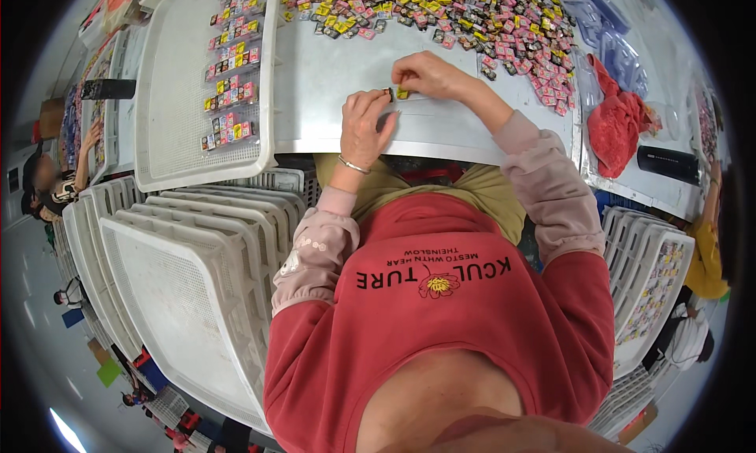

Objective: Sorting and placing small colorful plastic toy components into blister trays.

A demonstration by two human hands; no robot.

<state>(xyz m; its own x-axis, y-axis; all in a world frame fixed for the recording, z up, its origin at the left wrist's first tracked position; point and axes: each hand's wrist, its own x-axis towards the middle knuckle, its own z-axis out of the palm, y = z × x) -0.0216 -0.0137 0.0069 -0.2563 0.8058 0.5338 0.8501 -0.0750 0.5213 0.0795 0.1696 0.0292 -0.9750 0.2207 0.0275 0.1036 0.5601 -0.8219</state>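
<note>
Over the pale worktable (323,122), my left hand (365,126) has its fingertips closed on a small dark piece (388,94); the thumb stands a little apart below it. Close by on the right, my right hand (431,76) pinches a small yellow packet (402,94) from above. The two pieces are nearly touching. A faint clear edge runs under my right fingers, too small to make out. Beyond my hands lies a wide heap of small pink, black and yellow packets (441,16).
At left a white mesh tray (169,138) holds rows of packets in clear holders (230,130). Stacked white trays (173,280) stand lower left, others (650,272) lower right. A red cloth (614,130) and a black cylinder (668,165) lie at right. Other people work at both sides.
</note>
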